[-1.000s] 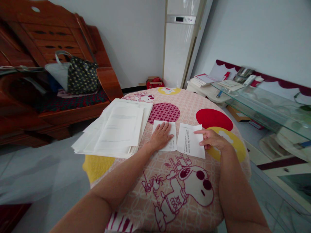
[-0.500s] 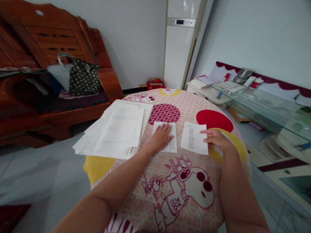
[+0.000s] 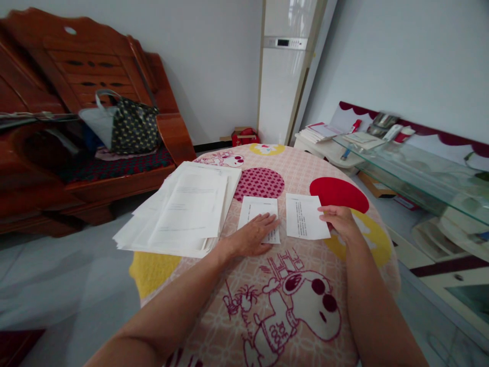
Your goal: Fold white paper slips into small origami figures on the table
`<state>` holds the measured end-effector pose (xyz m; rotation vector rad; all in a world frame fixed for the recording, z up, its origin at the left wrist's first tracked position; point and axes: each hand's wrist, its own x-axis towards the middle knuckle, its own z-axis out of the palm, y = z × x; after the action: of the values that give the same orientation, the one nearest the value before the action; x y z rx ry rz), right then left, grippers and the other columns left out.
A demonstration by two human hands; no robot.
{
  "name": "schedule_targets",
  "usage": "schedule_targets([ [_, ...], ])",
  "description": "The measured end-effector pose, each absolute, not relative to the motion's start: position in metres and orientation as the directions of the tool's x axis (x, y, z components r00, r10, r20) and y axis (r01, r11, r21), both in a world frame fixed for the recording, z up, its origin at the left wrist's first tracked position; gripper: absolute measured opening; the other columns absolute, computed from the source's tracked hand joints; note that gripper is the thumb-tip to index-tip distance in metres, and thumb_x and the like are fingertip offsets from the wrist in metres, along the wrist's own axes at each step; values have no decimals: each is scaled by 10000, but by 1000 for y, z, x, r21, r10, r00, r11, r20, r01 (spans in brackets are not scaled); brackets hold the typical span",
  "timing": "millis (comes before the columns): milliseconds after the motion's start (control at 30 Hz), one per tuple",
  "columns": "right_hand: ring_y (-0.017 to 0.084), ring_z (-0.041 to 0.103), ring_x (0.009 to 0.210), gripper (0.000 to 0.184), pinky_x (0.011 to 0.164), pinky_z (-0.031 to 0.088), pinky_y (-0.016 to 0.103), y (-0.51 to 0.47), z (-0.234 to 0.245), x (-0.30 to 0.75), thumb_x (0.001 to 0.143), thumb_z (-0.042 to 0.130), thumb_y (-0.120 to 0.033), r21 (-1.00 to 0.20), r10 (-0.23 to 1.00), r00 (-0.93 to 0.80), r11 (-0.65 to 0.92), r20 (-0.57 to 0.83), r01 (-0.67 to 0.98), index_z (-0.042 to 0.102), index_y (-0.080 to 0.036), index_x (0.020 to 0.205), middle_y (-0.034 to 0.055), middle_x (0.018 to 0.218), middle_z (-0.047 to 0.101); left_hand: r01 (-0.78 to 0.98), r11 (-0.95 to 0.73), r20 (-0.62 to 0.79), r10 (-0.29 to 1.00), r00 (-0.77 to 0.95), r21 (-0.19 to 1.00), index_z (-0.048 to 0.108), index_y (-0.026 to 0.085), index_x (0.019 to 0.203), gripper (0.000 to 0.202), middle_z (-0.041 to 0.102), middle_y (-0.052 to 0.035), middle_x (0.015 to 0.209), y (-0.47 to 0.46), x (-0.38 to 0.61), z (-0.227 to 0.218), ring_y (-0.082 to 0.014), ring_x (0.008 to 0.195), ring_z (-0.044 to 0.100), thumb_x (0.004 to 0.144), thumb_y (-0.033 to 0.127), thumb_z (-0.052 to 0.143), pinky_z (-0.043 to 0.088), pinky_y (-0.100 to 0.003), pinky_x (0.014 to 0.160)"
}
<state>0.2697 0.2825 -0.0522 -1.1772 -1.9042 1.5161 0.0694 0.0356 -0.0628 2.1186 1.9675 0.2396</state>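
Observation:
Two small printed paper slips lie side by side on a round table covered with a pink cartoon cloth [image 3: 267, 316]. My left hand [image 3: 254, 235] rests flat, fingers stretched, on the near end of the left slip [image 3: 259, 209]. My right hand [image 3: 340, 221] pinches the right edge of the right slip [image 3: 304, 223], thumb on top. A thick loose stack of white sheets [image 3: 187, 209] lies to the left, overhanging the table's edge.
A carved wooden bench [image 3: 87, 127] with a patterned handbag [image 3: 128, 127] stands at the left. A tall white cabinet unit [image 3: 280, 76] is behind the table. At the right runs a glass shelf [image 3: 416, 163] with books and cups.
My right hand slid the right slip away from the left one and squared it up. My left hand drew back toward me along the left slip, uncovering its far part.

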Motion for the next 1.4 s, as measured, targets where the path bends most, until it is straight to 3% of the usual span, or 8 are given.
schedule_targets([
  [133,152,566,470,383,437,416,266,285,-58,270,558,726,-243,-939,827,-546,68,-137,338,748,-130,923,30,608,682,971,-29,-28,999,37,238,320,101,1542,749,353,-175,1619,35,63,-66,-255,1534,273,822,95,523,246,-423,1250],
  [267,149,561,469,399,429,399,257,288,-64,270,567,719,-257,-937,821,-558,88,-124,338,751,-130,943,26,610,677,971,78,65,993,-95,226,386,93,1519,735,447,-147,1571,37,59,-69,-217,1488,375,797,-46,386,307,-387,1233],
  [433,134,553,466,388,427,400,248,289,-67,270,563,717,-246,-940,822,-555,77,-129,332,749,-135,933,27,634,690,957,168,398,882,-253,237,361,106,1550,720,425,-135,1588,37,55,-63,-245,1516,320,847,-41,326,282,-486,1251],
  [567,138,549,464,388,419,400,251,288,-65,269,547,716,-243,-940,827,-543,56,-146,338,746,-130,916,15,606,669,957,207,490,825,-281,202,376,127,1551,672,411,-124,1598,36,52,-60,-264,1541,254,895,-9,319,238,-545,1259],
  [1000,131,546,439,386,413,391,244,286,-64,269,549,705,-238,-940,823,-547,50,-153,338,742,-137,919,16,603,682,874,330,397,793,-462,357,423,107,1522,773,470,-143,1554,44,36,-81,-251,1482,389,777,-86,350,309,-493,1240],
  [1200,133,553,461,393,417,404,240,286,-64,269,537,706,-245,-942,822,-550,54,-146,330,742,-134,912,12,602,675,811,500,270,772,-576,302,371,87,1548,742,452,-164,1563,42,36,-72,-278,1480,388,821,-59,351,308,-487,1235],
  [1400,139,557,460,384,414,404,243,285,-63,268,549,707,-250,-940,823,-553,75,-130,332,747,-141,914,9,594,666,822,541,211,794,-569,180,419,77,1516,646,497,-212,1516,38,34,-74,-333,1432,452,874,8,384,362,-542,1188],
])
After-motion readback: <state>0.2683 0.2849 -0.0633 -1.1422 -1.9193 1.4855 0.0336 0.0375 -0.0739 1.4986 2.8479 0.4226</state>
